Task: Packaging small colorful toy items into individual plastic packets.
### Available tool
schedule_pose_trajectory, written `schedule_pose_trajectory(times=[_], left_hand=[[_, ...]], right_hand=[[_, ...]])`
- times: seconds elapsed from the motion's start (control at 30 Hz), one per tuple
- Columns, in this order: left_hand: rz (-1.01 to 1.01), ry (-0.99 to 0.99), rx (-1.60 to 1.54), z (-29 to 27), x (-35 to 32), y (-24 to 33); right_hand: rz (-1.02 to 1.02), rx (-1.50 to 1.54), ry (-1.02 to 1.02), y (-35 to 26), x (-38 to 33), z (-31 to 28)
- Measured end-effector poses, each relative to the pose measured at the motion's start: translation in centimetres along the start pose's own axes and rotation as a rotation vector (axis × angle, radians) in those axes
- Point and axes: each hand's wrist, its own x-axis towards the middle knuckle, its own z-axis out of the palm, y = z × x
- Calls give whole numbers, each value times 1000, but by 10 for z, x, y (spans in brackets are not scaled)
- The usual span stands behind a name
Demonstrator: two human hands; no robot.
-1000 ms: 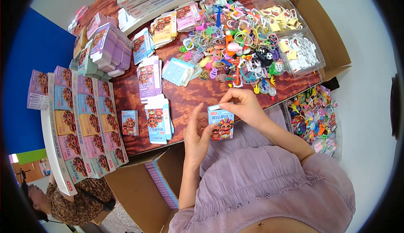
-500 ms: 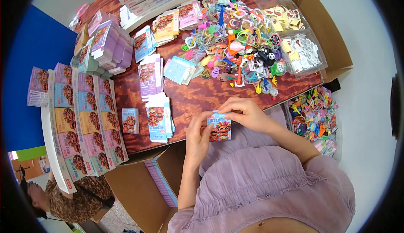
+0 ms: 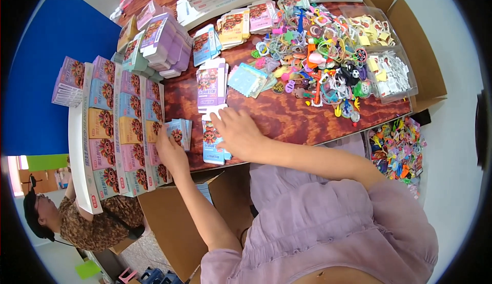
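Observation:
Small blue picture boxes stand side by side near the table's left front edge. My left hand closes on the leftmost of them, its fingers partly hidden. Just to the right lies a stack of flat blue cartons, unfolded and overlapping. Over this stack reaches my right hand, fingers apart, with the fingertips touching the top carton. Beyond it sits a pile of flat purple cartons. Light blue scalloped cards rest to the right of that pile.
White trays of finished boxes line the left edge. A heap of colourful trinkets covers the table's far right, beside clear bins of small cards. Below the front edge is an open cardboard box. Another person is at lower left.
Both hands have moved left from above my lap. The small blue box they held now stands at my left hand beside the other one, and my right hand has come onto the flat blue cartons.

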Motion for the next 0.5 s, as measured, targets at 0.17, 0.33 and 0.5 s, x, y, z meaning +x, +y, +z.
schedule_pose_trajectory(times=[0.17, 0.33, 0.5], left_hand=[[68, -33, -121, -9, -15, 46], [26, -194, -309, -5, -42, 84], [-66, -240, -697, -12, -53, 101]], right_hand=[[-65, -377, 36, 0, 11, 29], [-78, -283, 50, 6, 15, 18], [-197, 52, 299, 26, 7, -15]])
